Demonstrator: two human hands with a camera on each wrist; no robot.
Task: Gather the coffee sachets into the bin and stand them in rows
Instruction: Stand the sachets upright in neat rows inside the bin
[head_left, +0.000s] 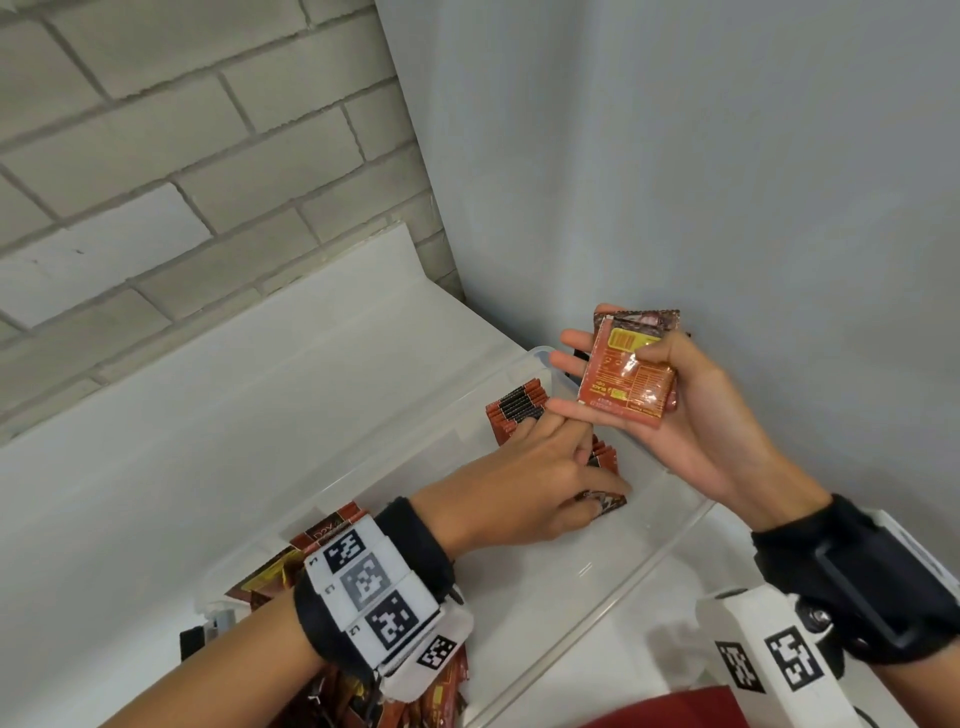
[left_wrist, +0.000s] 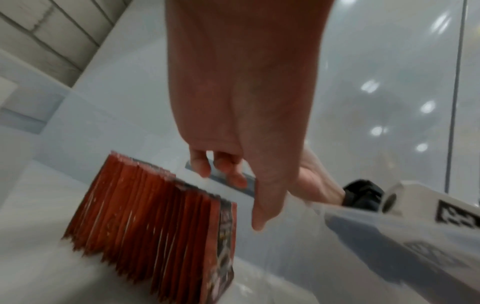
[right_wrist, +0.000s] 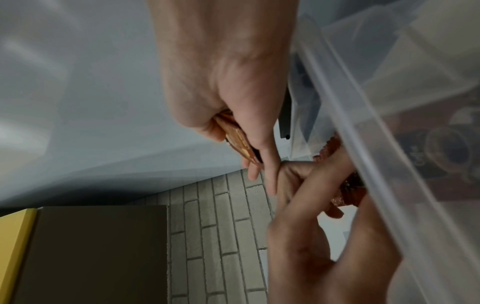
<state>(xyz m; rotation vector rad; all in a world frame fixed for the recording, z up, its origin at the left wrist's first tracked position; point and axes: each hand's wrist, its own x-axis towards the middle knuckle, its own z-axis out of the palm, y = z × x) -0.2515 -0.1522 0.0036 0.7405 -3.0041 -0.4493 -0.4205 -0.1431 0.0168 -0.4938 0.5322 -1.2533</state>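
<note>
A clear plastic bin (head_left: 649, 571) stands on a white table in the corner. Inside it at the far end, a row of red coffee sachets (head_left: 514, 410) stands on edge, also seen as a fanned row of sachets (left_wrist: 155, 216). My left hand (head_left: 571, 457) reaches into the bin. Its straight fingers rest on the row and its thumb lies by the front sachet. It holds nothing. Above the bin's far right corner, my right hand (head_left: 602, 374) holds a small stack of sachets (head_left: 631, 384), thumb on top. The held stack (right_wrist: 239, 142) shows edge-on.
A loose pile of sachets (head_left: 270, 577) lies under and left of my left wrist. A brick wall (head_left: 156, 156) and a grey wall (head_left: 675, 156) close in the corner. A dark box with a yellow edge (right_wrist: 91, 246) shows in the right wrist view.
</note>
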